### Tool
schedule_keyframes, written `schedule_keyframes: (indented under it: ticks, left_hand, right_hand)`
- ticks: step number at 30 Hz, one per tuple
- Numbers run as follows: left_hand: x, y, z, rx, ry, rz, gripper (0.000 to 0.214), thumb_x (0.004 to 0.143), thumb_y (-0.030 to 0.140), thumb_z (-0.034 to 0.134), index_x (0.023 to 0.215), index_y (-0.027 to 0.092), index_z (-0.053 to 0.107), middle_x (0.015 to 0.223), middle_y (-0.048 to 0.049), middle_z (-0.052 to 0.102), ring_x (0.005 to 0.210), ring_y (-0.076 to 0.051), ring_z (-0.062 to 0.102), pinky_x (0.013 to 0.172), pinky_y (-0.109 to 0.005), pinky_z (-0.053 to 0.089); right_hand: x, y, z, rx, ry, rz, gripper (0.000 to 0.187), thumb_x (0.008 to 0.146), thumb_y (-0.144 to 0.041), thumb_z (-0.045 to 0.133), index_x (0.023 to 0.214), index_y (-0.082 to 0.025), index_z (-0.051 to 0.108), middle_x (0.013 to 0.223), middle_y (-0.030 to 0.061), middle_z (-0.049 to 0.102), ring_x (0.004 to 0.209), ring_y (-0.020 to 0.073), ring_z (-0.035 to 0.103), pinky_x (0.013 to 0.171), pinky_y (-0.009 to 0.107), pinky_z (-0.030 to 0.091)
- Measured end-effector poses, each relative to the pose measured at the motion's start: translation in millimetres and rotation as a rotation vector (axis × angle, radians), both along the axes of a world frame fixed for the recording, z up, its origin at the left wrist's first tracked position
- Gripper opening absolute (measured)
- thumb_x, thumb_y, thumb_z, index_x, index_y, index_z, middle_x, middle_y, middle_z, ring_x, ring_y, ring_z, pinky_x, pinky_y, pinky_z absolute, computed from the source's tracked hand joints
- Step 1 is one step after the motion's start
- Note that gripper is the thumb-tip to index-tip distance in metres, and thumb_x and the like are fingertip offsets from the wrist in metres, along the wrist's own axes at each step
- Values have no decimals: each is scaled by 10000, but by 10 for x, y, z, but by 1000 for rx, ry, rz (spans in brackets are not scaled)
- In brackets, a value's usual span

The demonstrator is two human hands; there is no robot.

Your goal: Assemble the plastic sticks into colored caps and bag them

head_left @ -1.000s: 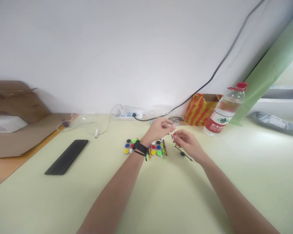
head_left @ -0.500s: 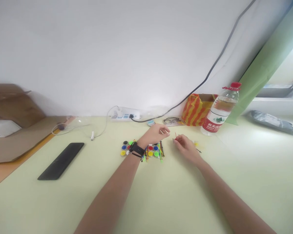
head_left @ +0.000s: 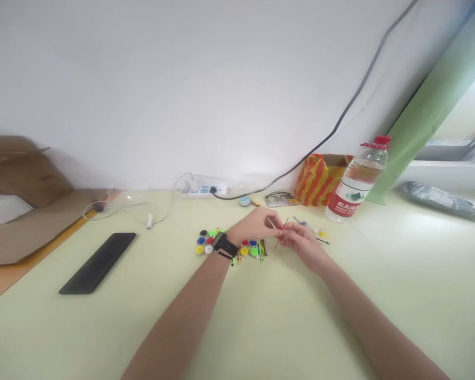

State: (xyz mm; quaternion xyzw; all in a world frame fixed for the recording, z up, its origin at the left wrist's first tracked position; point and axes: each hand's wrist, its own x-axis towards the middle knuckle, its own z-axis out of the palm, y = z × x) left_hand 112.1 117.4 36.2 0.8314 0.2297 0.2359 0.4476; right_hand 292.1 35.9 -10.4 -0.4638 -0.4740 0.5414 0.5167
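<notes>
My left hand (head_left: 257, 226) and my right hand (head_left: 301, 241) meet over the pale green table (head_left: 261, 316), fingertips almost touching. The right hand pinches a thin red stick (head_left: 282, 232) that slants up toward the left fingers. The left hand, with a black watch (head_left: 224, 246) on its wrist, is pinched too, on a small pale stick at its fingertips. Under and left of the left hand lies a cluster of small coloured round pieces (head_left: 206, 241) and thin coloured sticks (head_left: 257, 251). A few more sticks (head_left: 314, 232) lie just right of the right hand.
A black phone (head_left: 98, 262) lies at the left. A power strip (head_left: 203, 188) with cables sits at the wall. Glasses (head_left: 279, 198), a striped orange bag (head_left: 316, 186) and a water bottle (head_left: 354, 182) stand at the back right. Cardboard (head_left: 24, 211) lies far left.
Both hands dropped lower and closed in on each other; the right hand now holds the red stick tilted toward the left fingers. The view also shifted slightly.
</notes>
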Motion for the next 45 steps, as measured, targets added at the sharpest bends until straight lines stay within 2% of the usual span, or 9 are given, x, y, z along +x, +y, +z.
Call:
schedule_keyframes:
  ticks: [5,8,13,18,22,29,32,36,45]
  left_hand:
    - [30,-45,-19,59,71,-11,113,747,176,683,845,159,737,786,-35,740,700,-151,670,632,-236,496]
    - [33,-68,-35,120,115,51,76,738,218,694,779,166,731,794,-33,737,716,-162,665,609,-236,477]
    - [73,-71,-123,211,180,71,75,722,211,723,786,181,750,804,-36,744,747,-181,679,657,-254,497]
    - [118,-37,-243,295,260,98,74,685,186,762,755,207,772,821,-42,749,765,-204,672,680,-281,496]
    - [64,-5,-253,303,284,120,62,665,176,777,683,215,732,792,-37,731,761,-215,659,675,-296,484]
    - [-27,30,-148,310,278,187,149,704,265,796,839,218,756,941,-62,734,912,-253,662,750,-302,494]
    - [32,-10,-94,268,185,172,245,780,355,766,981,214,754,1017,-67,738,879,-224,673,732,-291,506]
    - [175,-112,-57,195,-27,100,322,842,351,723,1134,214,711,1070,-63,739,951,-198,679,792,-276,522]
    - [217,-127,-73,165,-69,75,103,807,197,678,903,166,697,860,-29,721,749,-146,651,690,-249,516]
  right_hand:
    - [-30,28,-68,78,-250,-35,92,801,-303,566,859,-232,573,690,-19,584,617,155,522,614,298,434]
    - [33,65,-137,196,-551,-123,132,810,-284,528,910,-230,597,741,6,606,674,187,550,625,312,413]
    - [249,54,-146,198,-1105,-140,225,805,-266,575,1009,-238,666,803,44,676,727,232,610,631,327,389]
    - [575,9,-27,196,-1329,-280,156,814,-311,610,952,-249,651,966,56,720,777,233,638,643,329,393]
    - [818,-18,12,75,-1438,-238,84,795,-255,615,870,-248,654,911,53,727,800,254,648,647,340,395]
    - [864,8,64,129,-1186,-176,82,857,-330,615,865,-253,641,906,52,725,711,223,623,643,355,442]
    - [706,11,128,192,-884,-210,250,890,-492,620,885,-242,609,885,60,711,623,191,578,599,350,454]
    - [388,-19,190,159,-426,-94,395,864,-616,644,896,-234,550,782,35,668,636,175,573,598,324,471]
    - [176,-57,169,64,-203,-66,108,785,-282,597,863,-220,557,720,-4,616,688,164,574,676,317,468]
